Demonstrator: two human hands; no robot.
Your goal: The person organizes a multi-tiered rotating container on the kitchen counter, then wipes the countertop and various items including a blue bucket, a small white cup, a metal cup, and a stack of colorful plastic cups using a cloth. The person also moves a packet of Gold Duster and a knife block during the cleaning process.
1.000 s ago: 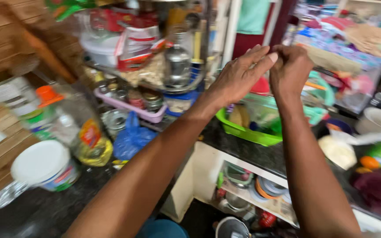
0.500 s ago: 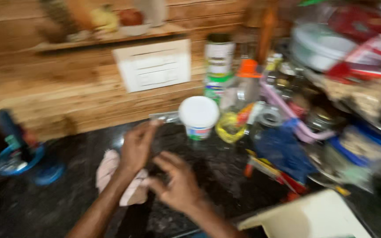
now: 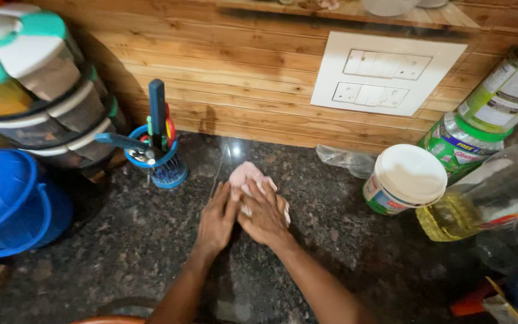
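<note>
At frame centre, the left hand point(image 3: 218, 217) and right hand point(image 3: 264, 215) lie flat, fingers spread, pressing a pink cloth point(image 3: 246, 174) against the dark table point(image 3: 121, 240), pinning it.

Both hands, left point(image 3: 217, 219) and right point(image 3: 265, 217), lie flat, side by side, fingers spread.

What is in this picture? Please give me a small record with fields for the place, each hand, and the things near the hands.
place: dark speckled stone counter against a wooden plank wall
left hand: flat on the counter, fingers touching the pink cloth
right hand: pressed on the pink cloth
left of hands: blue utensil holder, blue bucket
right of hands: white-lidded tub, oil bottle lying tilted
wall: white switch panel
</note>
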